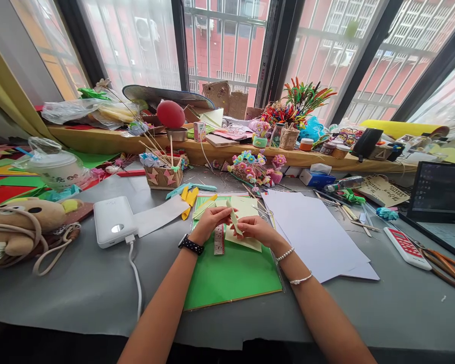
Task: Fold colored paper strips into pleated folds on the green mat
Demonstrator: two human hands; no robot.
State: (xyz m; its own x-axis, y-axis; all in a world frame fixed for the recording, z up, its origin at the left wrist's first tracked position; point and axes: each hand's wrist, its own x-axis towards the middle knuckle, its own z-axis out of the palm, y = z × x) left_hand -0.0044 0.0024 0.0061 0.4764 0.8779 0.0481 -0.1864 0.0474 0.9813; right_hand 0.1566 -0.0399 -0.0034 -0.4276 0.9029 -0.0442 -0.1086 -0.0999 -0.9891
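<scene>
Between my two hands is a narrow folded strip of pale yellow paper (pixel 234 221), tilted above the green sheet (pixel 231 275). My left hand (pixel 212 222) pinches its upper part, and the fingers of my right hand (pixel 255 228) close on its lower end. Beneath my hands lie a short ruler (pixel 219 242) with a red edge and more pale yellow paper (pixel 252 244) on the green sheet. A pair of scissors (pixel 264 215) rests just beyond my right hand, partly hidden.
White paper sheets (pixel 318 232) lie to the right, with a calculator (pixel 406 247) and a laptop (pixel 440 207) farther over. On the left are a white power bank (pixel 115 222) with a cable and a plush bear (pixel 26 227). Yellow folded strips (pixel 189 202) lie near a cardboard box (pixel 164 176).
</scene>
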